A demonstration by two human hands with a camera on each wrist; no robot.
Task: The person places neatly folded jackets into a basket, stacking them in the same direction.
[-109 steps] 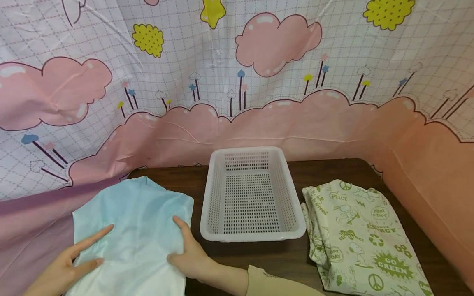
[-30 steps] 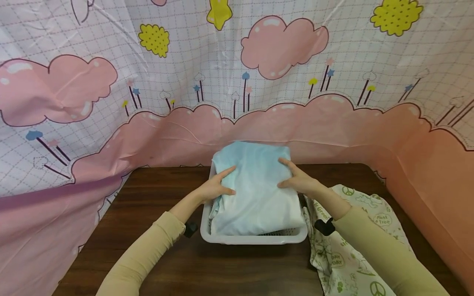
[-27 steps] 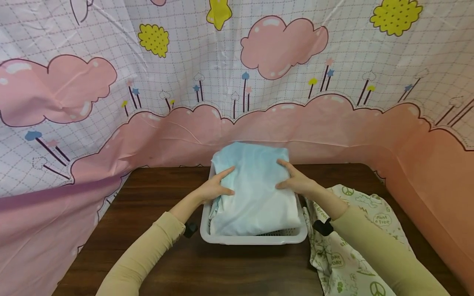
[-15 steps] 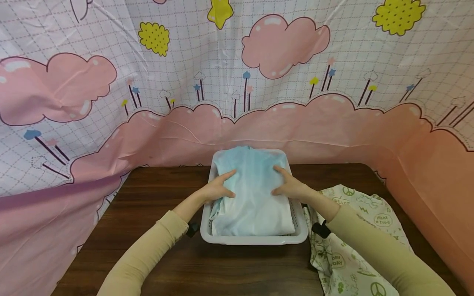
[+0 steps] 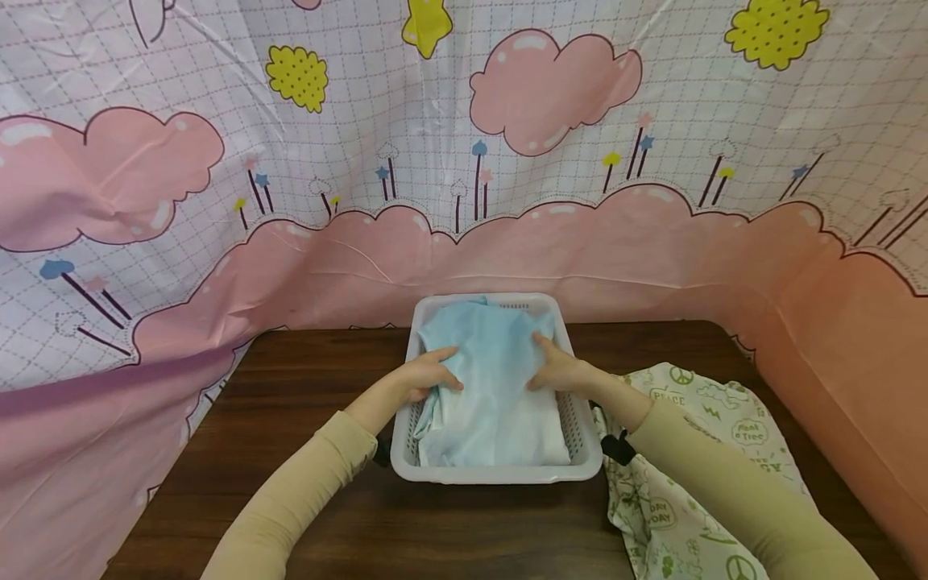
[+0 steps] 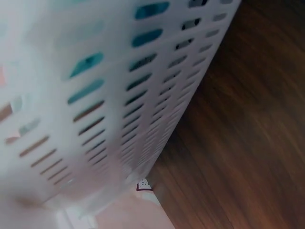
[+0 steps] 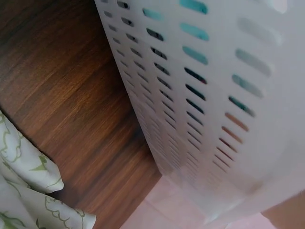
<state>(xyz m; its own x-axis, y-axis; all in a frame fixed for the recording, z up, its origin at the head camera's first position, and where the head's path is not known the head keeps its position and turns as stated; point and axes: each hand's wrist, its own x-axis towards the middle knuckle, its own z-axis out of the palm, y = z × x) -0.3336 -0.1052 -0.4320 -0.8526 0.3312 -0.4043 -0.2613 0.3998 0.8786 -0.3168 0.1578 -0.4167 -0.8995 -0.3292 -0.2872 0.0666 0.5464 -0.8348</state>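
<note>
A folded blue-to-white garment (image 5: 496, 419) lies down inside a white perforated plastic basket (image 5: 493, 475). My left hand (image 5: 420, 374) grips its left side, thumb and forefinger on top and the other fingers mostly hidden. On the opposite side my right hand (image 5: 564, 372) holds it the same way, reaching over the basket's right rim. Both wrist views look along the basket's outer walls, the left wall (image 6: 157, 71) and the right wall (image 7: 176, 95). Blue cloth shows through some of the slots.
A pale garment with green prints (image 5: 747, 427) lies folded at the right of the dark wooden table (image 5: 464, 532), partly under my right forearm. Its edge (image 7: 28, 181) shows near the basket in the right wrist view. A patterned curtain (image 5: 348, 161) hangs behind the table.
The blue-to-white garment has gone from the table's left side into the basket and sunk below the rim. Both hands have moved with it, and lower over the last second.
</note>
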